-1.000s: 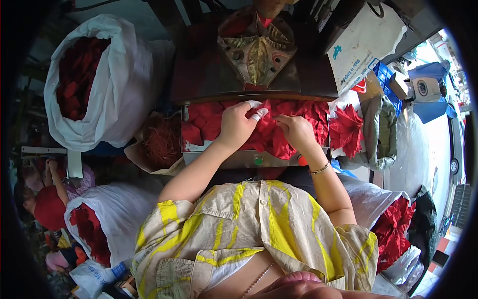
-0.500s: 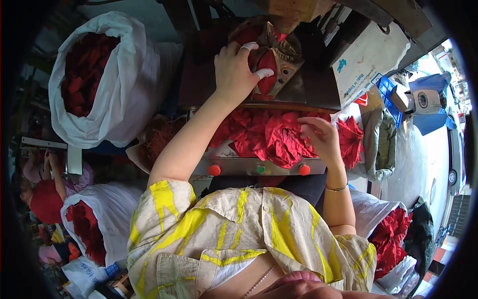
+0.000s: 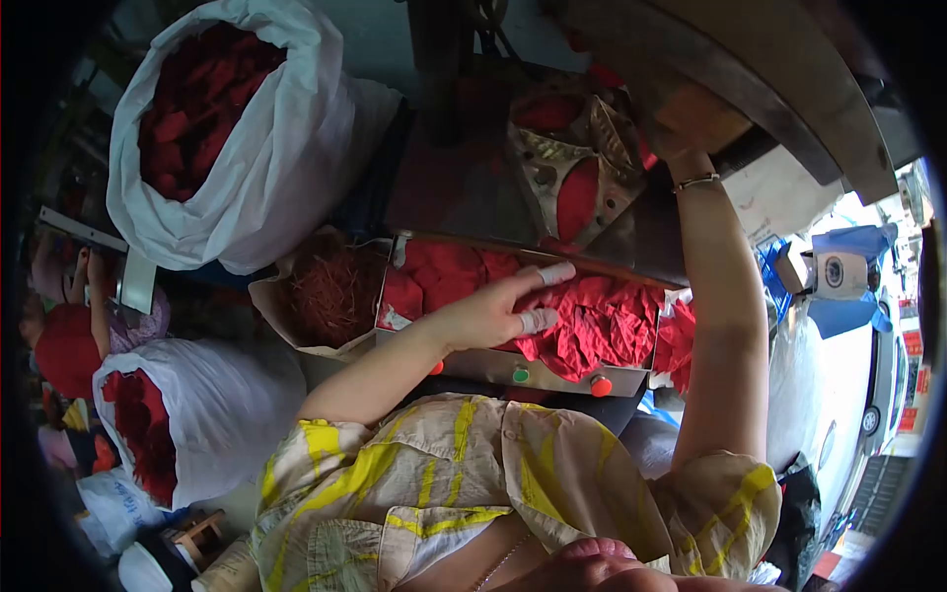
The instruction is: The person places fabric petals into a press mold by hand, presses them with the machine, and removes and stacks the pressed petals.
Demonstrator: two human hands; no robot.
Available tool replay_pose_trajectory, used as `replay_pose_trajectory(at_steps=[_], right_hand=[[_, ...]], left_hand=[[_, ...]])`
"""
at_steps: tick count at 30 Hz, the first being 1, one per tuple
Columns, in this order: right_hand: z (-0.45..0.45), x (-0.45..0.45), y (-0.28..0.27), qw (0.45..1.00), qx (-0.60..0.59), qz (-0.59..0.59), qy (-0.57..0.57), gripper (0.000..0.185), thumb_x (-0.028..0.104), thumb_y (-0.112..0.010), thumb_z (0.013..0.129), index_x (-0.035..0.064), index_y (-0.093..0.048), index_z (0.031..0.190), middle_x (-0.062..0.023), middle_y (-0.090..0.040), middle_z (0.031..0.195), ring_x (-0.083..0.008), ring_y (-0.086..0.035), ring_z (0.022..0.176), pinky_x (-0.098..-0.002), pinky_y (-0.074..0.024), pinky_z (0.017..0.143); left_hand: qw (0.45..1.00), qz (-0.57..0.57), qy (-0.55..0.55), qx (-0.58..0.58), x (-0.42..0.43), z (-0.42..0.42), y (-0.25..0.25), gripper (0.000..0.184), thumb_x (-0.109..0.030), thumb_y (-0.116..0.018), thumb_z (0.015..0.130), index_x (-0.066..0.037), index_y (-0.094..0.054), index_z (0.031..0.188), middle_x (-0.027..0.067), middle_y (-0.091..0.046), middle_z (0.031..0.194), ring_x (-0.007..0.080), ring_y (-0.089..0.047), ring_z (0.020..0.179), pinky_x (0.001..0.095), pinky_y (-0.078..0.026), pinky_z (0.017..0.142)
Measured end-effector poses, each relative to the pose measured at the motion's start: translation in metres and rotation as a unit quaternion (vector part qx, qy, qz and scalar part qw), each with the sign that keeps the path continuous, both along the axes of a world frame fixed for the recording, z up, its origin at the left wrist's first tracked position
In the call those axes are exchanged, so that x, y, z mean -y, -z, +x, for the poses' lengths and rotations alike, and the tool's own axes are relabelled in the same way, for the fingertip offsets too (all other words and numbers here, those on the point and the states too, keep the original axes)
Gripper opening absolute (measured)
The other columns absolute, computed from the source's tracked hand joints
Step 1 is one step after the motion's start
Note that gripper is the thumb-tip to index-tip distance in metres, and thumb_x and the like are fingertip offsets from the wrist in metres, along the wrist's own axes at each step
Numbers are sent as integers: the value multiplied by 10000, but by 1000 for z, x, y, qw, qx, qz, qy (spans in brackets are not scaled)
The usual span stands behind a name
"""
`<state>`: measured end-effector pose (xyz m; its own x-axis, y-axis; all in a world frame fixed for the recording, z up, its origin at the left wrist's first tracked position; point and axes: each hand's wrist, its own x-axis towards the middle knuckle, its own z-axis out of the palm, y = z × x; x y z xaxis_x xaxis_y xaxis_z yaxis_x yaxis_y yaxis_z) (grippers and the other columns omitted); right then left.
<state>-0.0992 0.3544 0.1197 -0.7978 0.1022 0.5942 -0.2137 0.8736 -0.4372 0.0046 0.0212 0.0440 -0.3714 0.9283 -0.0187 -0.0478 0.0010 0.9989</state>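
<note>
Since half a second ago, the left hand (image 3: 498, 308) has come down from the metal mould (image 3: 595, 158) to the pile of red cloth petals (image 3: 592, 321), and the right hand (image 3: 681, 140) has gone up from the pile to the dark machine. The whole head view has turned a bit too.

From the head camera, the left hand is open, with its fingers spread over the petals and nothing gripped. It may be touching them, but I can't tell. Two of its fingertips have white wraps (image 3: 556, 273). The right hand is next to a brown block (image 3: 708, 111) on the machine — it is in shadow and partly hidden, so I can't tell if it is gripping. A bracelet (image 3: 696, 182) is on that wrist.

The loose petals lie in a long tray just in front of the mould. Red pieces (image 3: 577, 202) sit in the mould's leaf shapes. On the tray's metal front are a green button (image 3: 521, 375) and a red button (image 3: 601, 385). To the left is a paper bag (image 3: 281, 321) of red strings (image 3: 335, 296) — and behind it a big white sack (image 3: 232, 222) full of red bits. Further left is a person in red (image 3: 69, 340).
</note>
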Motion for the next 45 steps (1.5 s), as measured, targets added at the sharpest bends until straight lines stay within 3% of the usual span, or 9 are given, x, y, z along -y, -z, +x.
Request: replay_pose_trajectory(at_steps=[3,6,12,15,17,20,26,28,45], right_hand=[[-16,6,-6,997,46,58,-20,179,140,-645,915,5,-679,1028,-61,-703,872,-151,-674,752,-266,-535,683],[-26,13,-10,992,60,110,-18,170,152,-649,906,14,-681,999,-58,-700,855,-147,-663,744,-268,-522,679],[-13,49,-28,991,18,131,-26,156,177,-658,888,33,-686,942,-54,-694,822,-140,-642,728,-270,-495,670],[69,100,-29,972,217,-54,-77,158,205,-686,854,49,-680,879,-56,-658,747,-157,-626,678,-309,-483,634],[113,138,-31,952,252,69,-156,262,302,-676,871,50,-661,802,-78,-640,693,-238,-623,631,-383,-479,583],[132,152,-7,969,187,126,-100,158,188,-664,859,58,-665,769,-148,-648,737,-348,-637,681,-437,-511,625],[61,114,17,993,32,-36,106,191,225,-684,864,36,-672,841,-87,-635,718,-295,-615,676,-351,-484,619],[46,114,26,962,-57,204,172,131,206,-688,837,85,-694,886,-59,-661,848,-273,-634,830,-375,-501,728],[63,117,-1,983,5,170,-68,106,160,-726,780,94,-690,855,-87,-624,814,-295,-597,895,-420,-451,882]], left_hand=[[995,92,-30,-25,-4,4,22,451,-54,-491,1008,-46,-420,1453,76,-578,1279,107,-529,1061,277,-419,985],[987,-42,-41,148,-7,1,13,296,-41,-463,1014,2,-555,1292,99,-705,953,110,-630,729,236,-520,676],[962,67,-192,183,-23,-8,31,186,-63,-563,979,66,-647,1082,133,-711,916,156,-693,778,258,-573,701],[949,31,-227,218,-17,-18,9,180,-73,-617,952,90,-662,1012,124,-709,900,167,-697,786,262,-586,708],[962,23,-198,186,-17,-20,7,232,-90,-620,955,78,-631,1114,130,-704,964,159,-688,809,265,-577,735],[968,73,-170,169,-19,-10,15,278,-90,-547,995,57,-568,1230,133,-695,1032,151,-678,802,270,-565,766],[977,81,-129,151,-8,3,11,301,-86,-390,1049,32,-523,1293,161,-683,1075,169,-677,871,286,-559,777],[979,63,-133,144,-7,5,11,279,-67,-401,1041,39,-543,1257,152,-686,1054,172,-681,860,282,-564,772],[926,107,-256,256,-19,-1,25,181,-31,-652,916,49,-654,1078,120,-710,985,193,-707,861,282,-576,823]])
